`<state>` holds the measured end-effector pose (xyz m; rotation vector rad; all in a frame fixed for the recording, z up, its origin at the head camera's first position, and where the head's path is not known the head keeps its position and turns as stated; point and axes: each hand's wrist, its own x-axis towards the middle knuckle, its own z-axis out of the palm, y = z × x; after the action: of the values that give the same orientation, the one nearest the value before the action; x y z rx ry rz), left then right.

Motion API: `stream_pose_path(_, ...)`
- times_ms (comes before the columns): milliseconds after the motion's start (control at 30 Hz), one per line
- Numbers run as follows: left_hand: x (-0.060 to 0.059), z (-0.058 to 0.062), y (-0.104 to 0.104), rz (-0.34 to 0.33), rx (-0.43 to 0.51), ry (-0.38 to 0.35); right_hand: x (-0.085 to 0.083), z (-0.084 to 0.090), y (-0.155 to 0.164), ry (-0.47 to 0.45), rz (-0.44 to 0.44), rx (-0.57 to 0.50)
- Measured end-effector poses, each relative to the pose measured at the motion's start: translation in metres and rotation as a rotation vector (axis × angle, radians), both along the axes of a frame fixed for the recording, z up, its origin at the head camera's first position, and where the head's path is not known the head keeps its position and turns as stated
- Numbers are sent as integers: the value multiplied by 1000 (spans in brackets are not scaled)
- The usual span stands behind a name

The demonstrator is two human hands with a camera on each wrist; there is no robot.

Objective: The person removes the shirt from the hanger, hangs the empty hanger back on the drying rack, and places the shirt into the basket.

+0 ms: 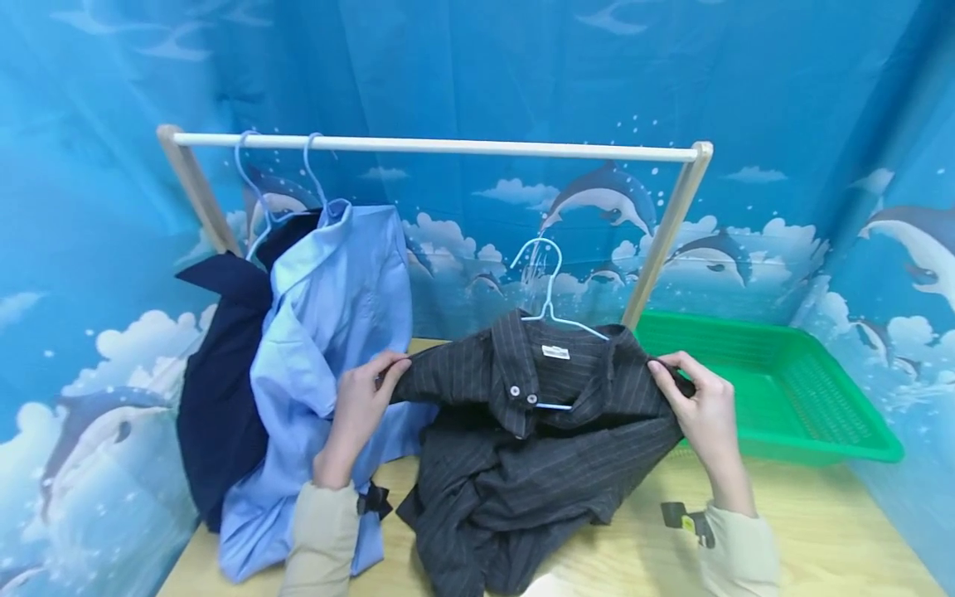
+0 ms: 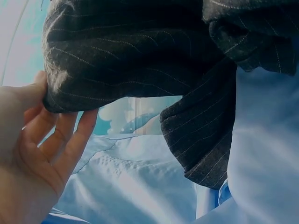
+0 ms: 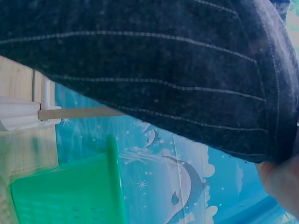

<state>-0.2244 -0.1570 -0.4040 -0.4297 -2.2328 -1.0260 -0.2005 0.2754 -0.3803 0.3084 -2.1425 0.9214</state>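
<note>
From far off, I see the left hand (image 1: 364,402) and the right hand (image 1: 697,406) pinch the striped shirt (image 1: 522,489) by its two sides, in front of the rack (image 1: 448,146), between the blue shirt (image 1: 366,282) and the basket (image 1: 746,394), with a hanger (image 1: 550,292) (pale blue, its hook pointing up) poking from the neck.

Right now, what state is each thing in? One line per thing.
left hand: pinching one side of the dark pinstriped shirt
right hand: pinching the other side
dark pinstriped shirt: spread between the hands, creased below
pale blue hanger: in that shirt's neck, hook free of the rack
light blue shirt: hanging from the rack
navy garment: hanging, partly hidden
rack: upright
green basket: upright
</note>
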Motion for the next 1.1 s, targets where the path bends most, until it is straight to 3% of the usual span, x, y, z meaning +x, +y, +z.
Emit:
stream_pose_path(733, 3, 1, -1, -27, -47, 27, -1, -3, 0, -101, -19, 18)
stream_pose_path(1100, 4, 1, 11, -30, -109, 49, -1, -5, -4, -129, -39, 34)
